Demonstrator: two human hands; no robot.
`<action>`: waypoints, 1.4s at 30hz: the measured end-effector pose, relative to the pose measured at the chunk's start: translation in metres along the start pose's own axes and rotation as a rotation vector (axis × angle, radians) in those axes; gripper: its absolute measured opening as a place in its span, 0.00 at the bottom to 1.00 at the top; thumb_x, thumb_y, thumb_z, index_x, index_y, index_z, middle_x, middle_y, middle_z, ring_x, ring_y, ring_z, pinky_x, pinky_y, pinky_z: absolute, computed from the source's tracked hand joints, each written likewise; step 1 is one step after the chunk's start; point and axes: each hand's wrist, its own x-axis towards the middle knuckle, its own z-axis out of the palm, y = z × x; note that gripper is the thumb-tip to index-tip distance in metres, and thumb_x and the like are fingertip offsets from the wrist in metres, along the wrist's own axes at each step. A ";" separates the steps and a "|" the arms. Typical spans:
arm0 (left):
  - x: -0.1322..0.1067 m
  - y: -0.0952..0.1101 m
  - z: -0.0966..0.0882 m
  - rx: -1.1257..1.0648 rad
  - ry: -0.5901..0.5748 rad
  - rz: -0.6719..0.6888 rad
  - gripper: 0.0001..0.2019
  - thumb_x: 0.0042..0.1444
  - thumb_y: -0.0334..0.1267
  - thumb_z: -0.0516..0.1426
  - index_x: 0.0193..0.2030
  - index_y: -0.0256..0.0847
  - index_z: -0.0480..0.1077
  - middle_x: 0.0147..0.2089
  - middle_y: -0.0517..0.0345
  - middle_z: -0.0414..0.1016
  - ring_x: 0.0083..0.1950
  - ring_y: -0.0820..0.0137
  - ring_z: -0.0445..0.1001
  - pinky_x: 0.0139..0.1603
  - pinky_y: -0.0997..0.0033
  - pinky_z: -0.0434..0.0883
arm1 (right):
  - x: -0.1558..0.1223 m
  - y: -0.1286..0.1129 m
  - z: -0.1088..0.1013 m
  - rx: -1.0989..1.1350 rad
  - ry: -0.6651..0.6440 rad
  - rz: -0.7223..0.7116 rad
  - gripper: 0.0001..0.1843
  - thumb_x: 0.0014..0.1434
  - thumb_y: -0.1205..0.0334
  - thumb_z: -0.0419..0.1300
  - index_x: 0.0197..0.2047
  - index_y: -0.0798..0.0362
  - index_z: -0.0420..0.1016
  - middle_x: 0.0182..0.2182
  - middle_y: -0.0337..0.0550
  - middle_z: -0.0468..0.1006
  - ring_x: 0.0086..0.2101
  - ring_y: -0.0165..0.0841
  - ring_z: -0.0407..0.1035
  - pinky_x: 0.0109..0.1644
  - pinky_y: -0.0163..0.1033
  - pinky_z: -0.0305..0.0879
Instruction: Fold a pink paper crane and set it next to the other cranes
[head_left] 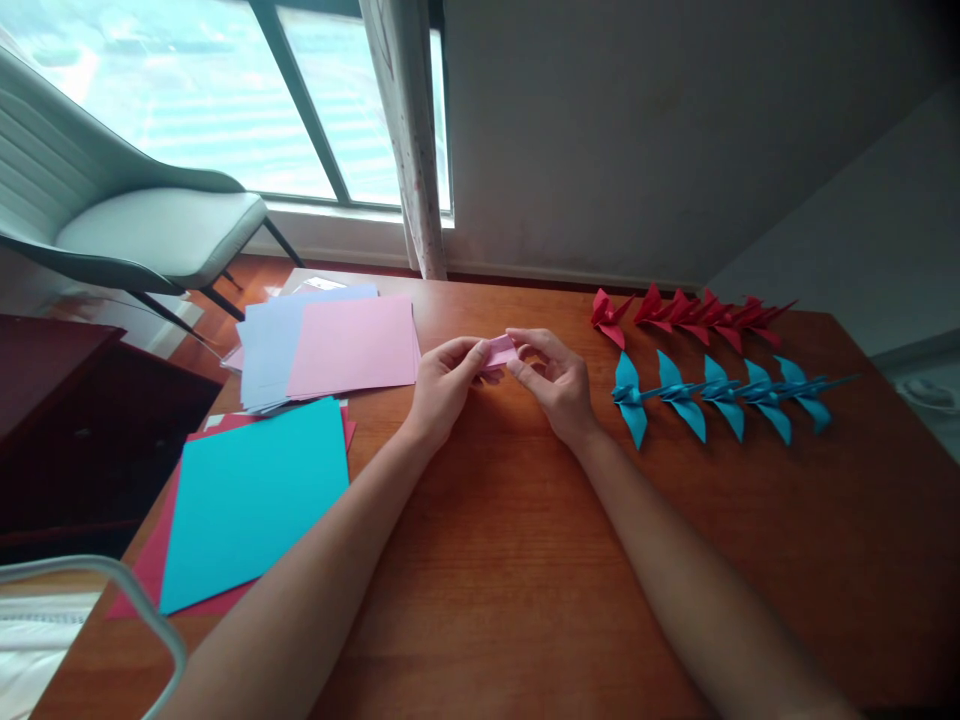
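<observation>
A small folded piece of pink paper (499, 351) is held just above the wooden table (517, 560), between my two hands. My left hand (450, 385) pinches its left end, thumb on top and fingers behind. At the right end, the thumb and index finger of my right hand (556, 385) grip the paper's edge. My fingertips hide part of the folds. To the right of my hands lie a row of blue paper cranes (724, 395) and, behind it, a row of red paper cranes (705, 315).
Pink paper sheets (356, 345) overlap pale lilac sheets (270, 345) at the back left. Nearer, a blue sheet (259, 500) lies over red sheets (146, 560). A pale chair (157, 230) stands by the window; a curtain (412, 130) hangs behind the table.
</observation>
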 end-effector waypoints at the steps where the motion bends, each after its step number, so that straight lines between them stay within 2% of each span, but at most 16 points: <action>1: 0.000 0.000 0.000 0.003 0.001 -0.002 0.17 0.58 0.52 0.64 0.39 0.38 0.80 0.29 0.56 0.79 0.30 0.71 0.76 0.31 0.74 0.69 | 0.000 -0.001 0.000 -0.007 0.001 -0.001 0.16 0.59 0.59 0.66 0.51 0.41 0.80 0.46 0.40 0.78 0.39 0.32 0.71 0.41 0.40 0.72; 5: 0.000 0.000 0.000 0.007 -0.002 -0.006 0.18 0.58 0.53 0.64 0.39 0.38 0.79 0.29 0.56 0.79 0.30 0.71 0.76 0.32 0.74 0.70 | 0.001 -0.002 0.000 0.004 0.010 0.031 0.14 0.58 0.59 0.66 0.49 0.43 0.80 0.45 0.40 0.78 0.39 0.33 0.71 0.41 0.40 0.72; 12: -0.002 0.002 0.003 0.064 -0.067 0.025 0.18 0.62 0.52 0.61 0.38 0.36 0.79 0.31 0.54 0.80 0.31 0.71 0.76 0.32 0.74 0.69 | 0.002 0.003 0.001 0.155 0.052 0.075 0.11 0.56 0.58 0.71 0.43 0.44 0.80 0.39 0.37 0.80 0.38 0.30 0.72 0.39 0.36 0.68; 18: -0.005 0.008 0.005 0.123 -0.083 0.045 0.22 0.63 0.56 0.58 0.33 0.36 0.78 0.29 0.53 0.79 0.31 0.69 0.76 0.31 0.73 0.69 | 0.003 0.003 0.003 0.121 0.090 0.114 0.11 0.55 0.54 0.71 0.38 0.48 0.79 0.35 0.39 0.81 0.36 0.32 0.74 0.36 0.37 0.68; 25: -0.005 0.003 0.008 0.141 -0.130 0.065 0.17 0.57 0.51 0.65 0.38 0.36 0.78 0.33 0.54 0.80 0.34 0.70 0.77 0.36 0.74 0.73 | 0.004 0.002 0.003 0.170 0.099 0.132 0.08 0.54 0.56 0.71 0.35 0.49 0.79 0.33 0.38 0.80 0.35 0.31 0.73 0.39 0.37 0.70; 30: -0.005 -0.007 0.007 0.174 -0.050 0.175 0.17 0.57 0.47 0.66 0.47 0.38 0.78 0.44 0.49 0.83 0.45 0.65 0.81 0.48 0.68 0.76 | 0.005 0.000 0.003 0.137 0.118 0.104 0.08 0.54 0.55 0.71 0.34 0.49 0.80 0.32 0.38 0.80 0.36 0.33 0.74 0.41 0.40 0.72; 32: -0.004 -0.007 0.006 0.224 -0.002 0.242 0.16 0.58 0.45 0.65 0.49 0.39 0.78 0.47 0.48 0.83 0.47 0.64 0.81 0.49 0.68 0.77 | 0.005 -0.001 0.003 0.123 0.135 0.085 0.08 0.54 0.55 0.71 0.34 0.48 0.80 0.33 0.39 0.80 0.36 0.34 0.74 0.42 0.40 0.73; 37: -0.003 -0.002 0.003 0.335 0.052 0.430 0.08 0.61 0.39 0.63 0.44 0.41 0.80 0.47 0.50 0.82 0.48 0.66 0.80 0.50 0.67 0.76 | 0.004 -0.003 0.002 0.138 0.105 0.036 0.05 0.56 0.57 0.70 0.35 0.47 0.81 0.36 0.39 0.80 0.39 0.34 0.74 0.42 0.39 0.72; 42: -0.002 0.000 0.003 0.345 0.034 0.456 0.06 0.59 0.36 0.64 0.42 0.42 0.80 0.47 0.50 0.82 0.48 0.65 0.80 0.49 0.66 0.77 | 0.004 -0.007 0.002 0.094 0.060 -0.008 0.04 0.56 0.57 0.71 0.35 0.45 0.82 0.38 0.40 0.80 0.43 0.35 0.74 0.46 0.42 0.73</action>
